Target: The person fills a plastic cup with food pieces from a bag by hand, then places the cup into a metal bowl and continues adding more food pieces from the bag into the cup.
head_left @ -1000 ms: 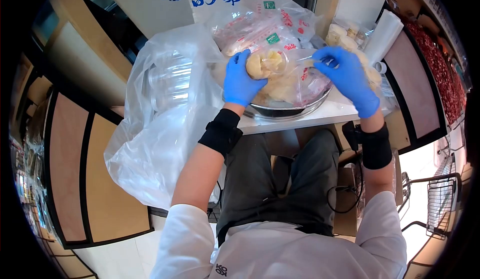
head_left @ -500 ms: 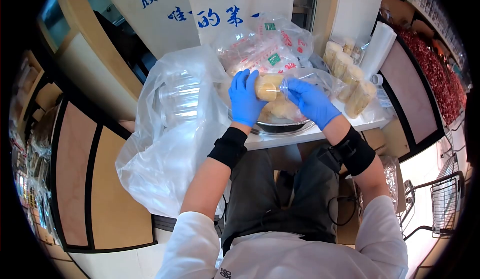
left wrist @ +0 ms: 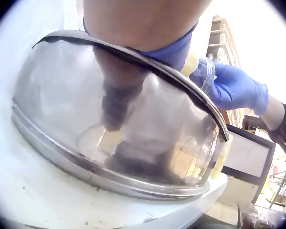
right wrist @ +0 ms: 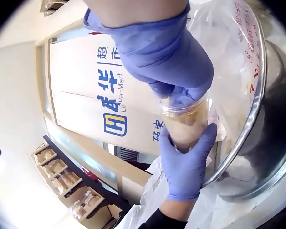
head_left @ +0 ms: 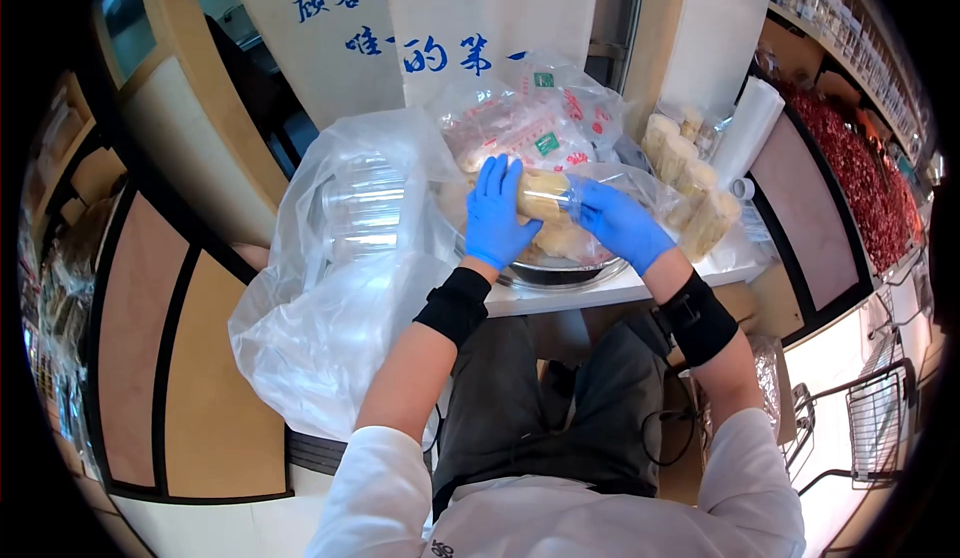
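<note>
A clear jar (head_left: 545, 195) of pale yellow pieces lies on its side above a metal bowl (head_left: 560, 276). My blue-gloved left hand (head_left: 496, 214) grips its base end, thumb below. At the jar's mouth, my gloved right hand (head_left: 622, 222) has its fingers bent into the opening; in the right wrist view that hand (right wrist: 164, 59) presses on the contents inside the rim of the jar (right wrist: 183, 129), while the left hand (right wrist: 185, 167) cups the other end. The left wrist view shows mostly the side of the bowl (left wrist: 86, 95).
Left of the bowl, a large plastic bag (head_left: 300, 343) holds clear empty jars (head_left: 365, 208). Printed plastic bags (head_left: 515, 128) lie behind the bowl. Several filled jars (head_left: 708, 226) and a plastic roll (head_left: 750, 128) stand at the right on the white table (head_left: 510, 303).
My right hand has come from the right side over to the jar's mouth, and its fingers have gone inside. The jar has turned from facing upward to lying sideways in my left hand.
</note>
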A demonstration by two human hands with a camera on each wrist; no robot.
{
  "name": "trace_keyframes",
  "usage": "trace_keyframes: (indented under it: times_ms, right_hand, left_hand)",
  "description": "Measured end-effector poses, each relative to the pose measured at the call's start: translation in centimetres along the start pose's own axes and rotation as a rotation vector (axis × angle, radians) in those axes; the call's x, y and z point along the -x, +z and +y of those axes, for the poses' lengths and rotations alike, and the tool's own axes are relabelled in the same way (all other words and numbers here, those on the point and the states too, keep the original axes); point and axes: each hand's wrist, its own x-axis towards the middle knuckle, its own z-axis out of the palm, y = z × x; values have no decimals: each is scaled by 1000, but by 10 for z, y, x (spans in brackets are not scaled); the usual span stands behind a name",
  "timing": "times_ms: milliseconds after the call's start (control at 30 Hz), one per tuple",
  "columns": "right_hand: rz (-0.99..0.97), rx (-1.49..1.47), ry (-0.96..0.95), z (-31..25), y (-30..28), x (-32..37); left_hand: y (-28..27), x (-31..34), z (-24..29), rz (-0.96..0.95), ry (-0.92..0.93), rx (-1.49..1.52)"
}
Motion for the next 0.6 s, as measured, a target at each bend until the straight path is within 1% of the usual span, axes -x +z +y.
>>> trace_keyframes:
  times_ms: [33, 67, 133, 167, 233, 267, 333, 367, 433, 467, 533, 567, 600]
  right_hand:
    - [-11, 240, -152, 5, -3, -2]
    - [-20, 245, -149, 10, -7, -5]
    - [127, -252, 111, 16, -11, -5]
    - [125, -252, 113, 19, -12, -3]
    - [89, 15, -84, 22, -9, 1]
    - [85, 15, -81, 21, -7, 2]
    - [207, -281, -1, 6, 5, 8]
    - [206, -282, 1, 12, -1, 4]
    - [-48, -204, 4, 18, -10, -6]
    - [-47, -211, -2, 21, -14, -10]
    - [-304, 263, -173, 8, -3, -6]
    - [-299, 257, -184, 2, -1, -5]
    - [-265, 167, -60, -3, 0, -3]
  left_hand:
    - [0, -1, 0, -32, -23, -14]
    - [0, -1, 0, -24, -32, -16]
    - [-8, -3, 7, -144, -84, -13]
    - [-10, -3, 8, -144, -87, -14]
    - [-12, -4, 8, -122, -114, -25]
    - [-12, -3, 7, -121, -118, -28]
    - [-10, -3, 6, -98, -127, -51]
    - [-8, -3, 6, -99, -128, -52]
    - [-5, -4, 4, -65, -138, -122]
    - [-4, -4, 3, -68, -131, -127]
    - [-5, -5, 3, -175, -161, -178]
    - [-6, -5, 4, -177, -149, -183]
    - [-7, -4, 6, -209, -159, -177]
